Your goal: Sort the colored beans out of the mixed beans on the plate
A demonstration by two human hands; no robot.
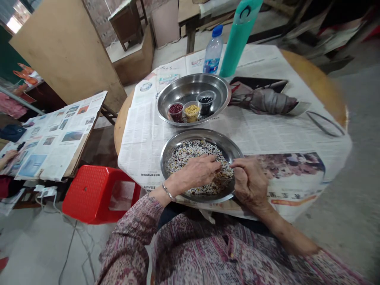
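A steel basin (230, 145) near me holds a mix of white, yellow and dark grains and beans (190, 154). My left hand (198, 171) is over this mix, its fingers bent and drawn together at the surface; whatever is between them is hidden. At the basin's right rim, my right hand (251, 183) is closed, thumb against the curled fingers, and its contents cannot be seen. Behind stands a second steel basin (220, 86) with three clear cups: dark red beans (175, 111), yellow beans or kernels (191, 112) and black beans (206, 103).
Newspaper (138, 138) covers the round table. A plastic bottle (213, 51), a tall green bottle (240, 41) and a folded grey umbrella (267, 99) stand or lie beyond the basins. A red stool (89, 194) is at left, near another newspaper-covered table (56, 138) where a person's hand (10, 156) shows.
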